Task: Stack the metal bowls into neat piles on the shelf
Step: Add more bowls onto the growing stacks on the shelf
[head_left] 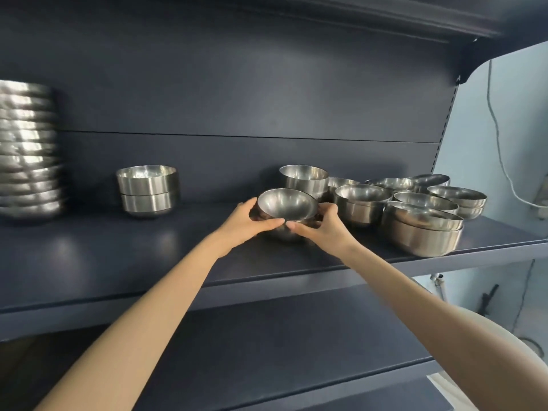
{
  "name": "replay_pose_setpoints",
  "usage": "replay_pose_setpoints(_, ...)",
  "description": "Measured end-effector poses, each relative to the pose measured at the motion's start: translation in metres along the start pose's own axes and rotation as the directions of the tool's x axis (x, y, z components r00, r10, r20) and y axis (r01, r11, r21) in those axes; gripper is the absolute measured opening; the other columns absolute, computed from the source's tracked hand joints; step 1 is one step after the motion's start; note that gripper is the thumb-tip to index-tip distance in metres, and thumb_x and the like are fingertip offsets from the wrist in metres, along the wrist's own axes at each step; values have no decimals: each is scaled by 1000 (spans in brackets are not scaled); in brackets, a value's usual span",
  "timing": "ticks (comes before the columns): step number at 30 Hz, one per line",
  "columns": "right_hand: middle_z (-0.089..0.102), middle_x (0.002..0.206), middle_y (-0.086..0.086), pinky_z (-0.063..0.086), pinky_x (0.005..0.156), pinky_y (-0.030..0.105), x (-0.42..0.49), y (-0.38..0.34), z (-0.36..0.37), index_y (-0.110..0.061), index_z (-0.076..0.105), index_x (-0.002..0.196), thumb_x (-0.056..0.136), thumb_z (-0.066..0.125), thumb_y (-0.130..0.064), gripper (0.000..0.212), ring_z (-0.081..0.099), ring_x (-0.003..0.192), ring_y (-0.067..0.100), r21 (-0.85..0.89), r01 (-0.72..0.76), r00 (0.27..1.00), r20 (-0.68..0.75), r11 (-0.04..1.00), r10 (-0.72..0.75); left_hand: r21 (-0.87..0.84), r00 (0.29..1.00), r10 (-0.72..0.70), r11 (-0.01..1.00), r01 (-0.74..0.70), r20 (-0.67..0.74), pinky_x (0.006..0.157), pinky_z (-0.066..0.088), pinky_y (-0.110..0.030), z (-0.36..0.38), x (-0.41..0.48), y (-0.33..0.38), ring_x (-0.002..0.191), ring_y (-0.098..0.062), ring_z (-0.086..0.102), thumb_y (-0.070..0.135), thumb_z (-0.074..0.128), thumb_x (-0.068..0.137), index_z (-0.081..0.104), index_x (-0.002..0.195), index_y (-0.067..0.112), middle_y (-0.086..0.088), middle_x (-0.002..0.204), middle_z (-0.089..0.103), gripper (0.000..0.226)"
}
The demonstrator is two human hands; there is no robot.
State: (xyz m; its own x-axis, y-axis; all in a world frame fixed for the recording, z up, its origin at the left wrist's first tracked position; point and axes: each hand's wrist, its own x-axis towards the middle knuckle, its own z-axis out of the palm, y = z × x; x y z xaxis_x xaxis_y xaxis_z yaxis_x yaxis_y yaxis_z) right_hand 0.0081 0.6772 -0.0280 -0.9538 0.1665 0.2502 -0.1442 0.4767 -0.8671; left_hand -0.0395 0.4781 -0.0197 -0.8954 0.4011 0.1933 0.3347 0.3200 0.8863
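Both my hands hold a small pile of metal bowls [286, 204] at the middle of the dark shelf [118, 247]. My left hand [247, 221] grips its left side and my right hand [321, 223] grips its right side. The top bowl tilts toward me. A cluster of several loose and part-stacked metal bowls [415, 209] stands to the right. A neat pile of two bowls [148, 188] stands to the left. A tall stack of bowls [28, 149] rises at the far left edge.
The shelf's dark back panel [237, 99] is behind the bowls. A lower shelf [267, 336] lies beneath my arms. An upper shelf [385, 13] hangs overhead. A pale wall with a white cable [501, 143] shows at the right.
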Motion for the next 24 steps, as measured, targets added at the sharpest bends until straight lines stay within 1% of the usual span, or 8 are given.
replay_pose_setpoints(3,42,136,2,44,106,35,9,-8,24,-9,28,139,70,85,-37,94,48,125,17,-2,41,998,49,999,-41,-19,995,-31,999,30,-91,104,45,-41,-19,-12,-7,124,-14,49,64,79,54,45,137,27,5,138,47,98)
replay_pose_setpoints(6,30,135,0,38,102,25,13,-22,50,-9,26,144,73,82,-40,96,40,127,15,-48,70,993,97,996,-66,-47,987,-44,998,37,-152,104,46,-39,-41,-20,-17,121,-12,51,41,80,74,45,132,22,8,130,51,70)
replay_pose_setpoints(7,29,135,1,37,100,23,14,-27,59,-8,25,144,74,82,-39,96,40,127,15,-51,71,992,110,996,-65,-50,984,-49,998,41,-169,103,46,-38,-49,-22,-21,120,-11,52,37,78,76,45,132,21,9,127,52,67)
replay_pose_setpoints(10,36,138,2,41,98,25,19,-40,85,-6,25,141,71,84,-37,97,45,124,15,-1,53,988,144,999,-53,-60,975,-57,997,45,-214,95,52,-34,-74,-29,-31,116,-10,55,34,78,78,47,130,19,8,125,55,63)
replay_pose_setpoints(13,46,134,2,41,89,22,23,-51,111,-5,22,137,73,84,-29,93,50,117,12,70,24,978,203,997,-38,-67,971,-48,997,33,-236,86,54,-27,-97,-36,-37,111,-10,58,33,76,80,51,126,18,7,120,59,55)
replay_pose_setpoints(16,48,128,-1,40,86,20,25,-60,134,-5,22,136,76,82,-26,88,50,112,9,115,14,976,215,993,-39,-71,968,-52,997,36,-246,84,55,-26,-118,-43,-45,109,-12,59,32,75,81,52,125,17,3,118,61,52)
replay_pose_setpoints(21,49,129,-2,43,88,21,27,-66,155,-8,22,133,76,82,-28,86,51,115,9,149,0,976,214,989,-32,-59,980,-45,998,34,-194,97,50,-34,-142,-46,-58,112,-8,57,32,78,79,48,130,21,10,121,59,61)
replay_pose_setpoints(24,48,128,-3,44,89,21,25,-71,164,-7,22,135,75,82,-28,87,51,116,9,160,3,981,193,987,-34,-62,983,-41,998,31,-178,100,49,-37,-152,-46,-65,113,-9,57,33,80,76,47,133,21,9,122,59,66)
